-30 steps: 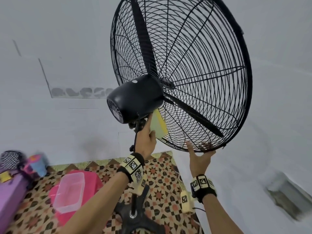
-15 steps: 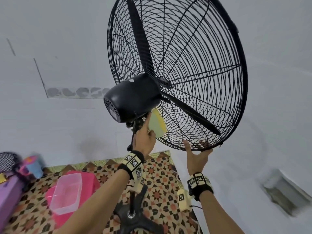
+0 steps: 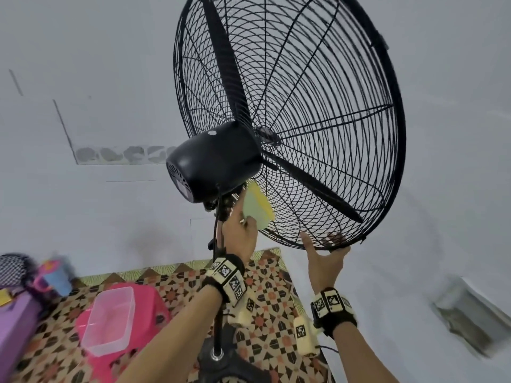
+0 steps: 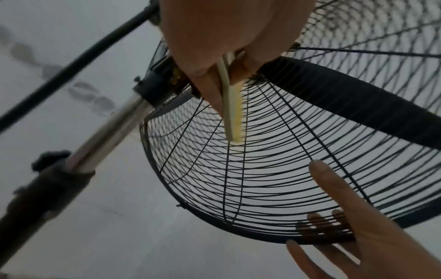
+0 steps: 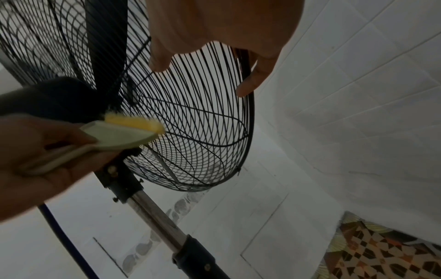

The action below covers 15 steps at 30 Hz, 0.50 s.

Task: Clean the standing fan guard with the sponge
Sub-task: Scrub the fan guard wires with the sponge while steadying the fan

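head view
sponge [image 3: 256, 210]: pinched in the left hand [image 3: 240, 234], thumb and fingers curled on its lower end; pressed against the rear wires of the fan guard [image 3: 326, 150], just under the motor housing [image 3: 215, 160].
sponge handling: judged soft, light, squashy; pale green pad side faces the person, yellow foam is turned to the wires; best held by one end so the rest stays free to rub.
guard handling: thin wire mesh, judged springy and easily bent; bottom rim is steadied by the right hand [image 3: 325, 261], fingers spread and straight, nothing gripped.
fan: head tilted, carried on a pole [image 3: 218, 322]; judged top-heavy, hard pushing could rock it.
container: clear plastic tub [image 3: 109, 322] sits on a pink stool [image 3: 150, 313] on the patterned floor mat [image 3: 272, 283]; no contents can be made out.

left wrist view
sponge [image 4: 232, 113]: seen edge-on, clamped between thumb and fingers, yellow edge touching the guard [image 4: 238, 179] wires.
right hand [image 4: 358, 241]: open, fingertips lie against the lower rim.

right wrist view
right hand [image 5: 214, 34]: fingers relaxed and apart over the guard [image 5: 198, 122] rim.
sponge [image 5: 124, 136]: held in the left hand [image 5: 47, 169], foam at the mesh near the hub.
pole [image 5: 155, 213]: chrome tube, judged slippery.
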Available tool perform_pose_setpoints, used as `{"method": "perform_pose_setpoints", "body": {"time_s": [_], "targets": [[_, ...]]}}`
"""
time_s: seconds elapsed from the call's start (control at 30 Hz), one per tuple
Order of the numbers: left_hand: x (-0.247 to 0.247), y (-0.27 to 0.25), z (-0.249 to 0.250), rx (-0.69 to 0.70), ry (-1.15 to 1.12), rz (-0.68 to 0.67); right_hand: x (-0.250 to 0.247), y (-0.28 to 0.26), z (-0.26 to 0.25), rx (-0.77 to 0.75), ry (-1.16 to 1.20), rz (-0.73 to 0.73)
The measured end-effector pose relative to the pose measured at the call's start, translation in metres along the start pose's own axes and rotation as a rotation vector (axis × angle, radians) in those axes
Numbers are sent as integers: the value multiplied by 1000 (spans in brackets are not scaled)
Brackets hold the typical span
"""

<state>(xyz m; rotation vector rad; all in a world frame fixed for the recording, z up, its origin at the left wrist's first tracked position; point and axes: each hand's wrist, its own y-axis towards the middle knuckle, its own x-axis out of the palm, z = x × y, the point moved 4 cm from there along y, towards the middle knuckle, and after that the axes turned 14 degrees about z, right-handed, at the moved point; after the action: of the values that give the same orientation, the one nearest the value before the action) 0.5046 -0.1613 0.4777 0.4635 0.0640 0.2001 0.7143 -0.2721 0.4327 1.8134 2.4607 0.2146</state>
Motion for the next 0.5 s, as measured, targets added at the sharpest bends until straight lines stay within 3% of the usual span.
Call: {"method": "perform_pose_setpoints", "body": {"time_s": [0.17,0.33,0.5], "targets": [[-3,-19,-8,9,24,-237,-1,-3,0,-30,2,-4],[-14,-7,-16,27,25,-73,1,-2,0,-40,4,-22],[18,-48,-50,121,230,-316,-4,2,-3,-80,29,-17]]}}
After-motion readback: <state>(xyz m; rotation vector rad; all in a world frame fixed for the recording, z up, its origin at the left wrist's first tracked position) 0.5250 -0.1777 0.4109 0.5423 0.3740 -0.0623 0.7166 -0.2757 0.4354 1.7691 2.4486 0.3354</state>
